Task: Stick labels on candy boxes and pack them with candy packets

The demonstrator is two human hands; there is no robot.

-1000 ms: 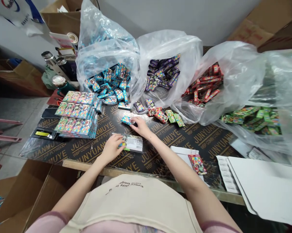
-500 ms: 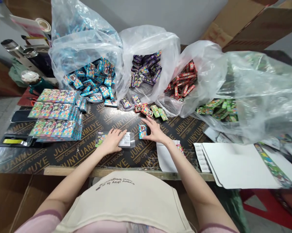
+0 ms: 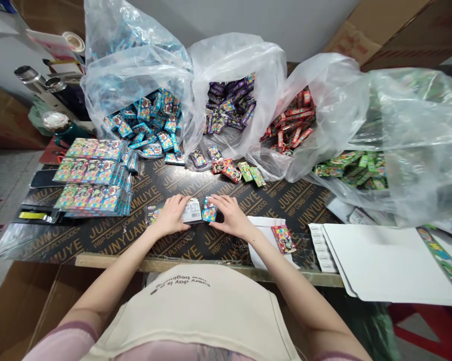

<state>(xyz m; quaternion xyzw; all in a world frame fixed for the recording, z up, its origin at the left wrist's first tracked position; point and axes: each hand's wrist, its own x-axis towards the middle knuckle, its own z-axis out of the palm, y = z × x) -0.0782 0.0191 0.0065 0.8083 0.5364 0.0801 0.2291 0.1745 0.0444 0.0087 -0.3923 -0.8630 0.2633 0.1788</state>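
Note:
My left hand (image 3: pixel 173 216) grips a flat clear plastic packet (image 3: pixel 152 214) low on the table. A white barcode panel (image 3: pixel 192 212) shows at the packet's right end, between my two hands. A small blue printed box (image 3: pixel 209 210) is pinched between the thumb and fingers of my right hand (image 3: pixel 231 218). The box meets the packet's right end; whether it is partly inside I cannot tell. Just beyond my hands lie loose small boxes: purple ones (image 3: pixel 198 158), red ones (image 3: pixel 232 173) and green ones (image 3: pixel 257 175).
Clear bags spill blue boxes (image 3: pixel 150 118), purple boxes (image 3: pixel 231 103), red boxes (image 3: pixel 293 123) and green boxes (image 3: pixel 364 168) along the back. Stacked filled packs (image 3: pixel 92 175) stand left. White cards (image 3: pixel 384 260) lie right; a red packet (image 3: pixel 284 238) rests on white paper (image 3: pixel 265 245).
My right hand has moved left with the blue box, up to the packet's end. My left hand has closed more around the packet. The view has shifted slightly.

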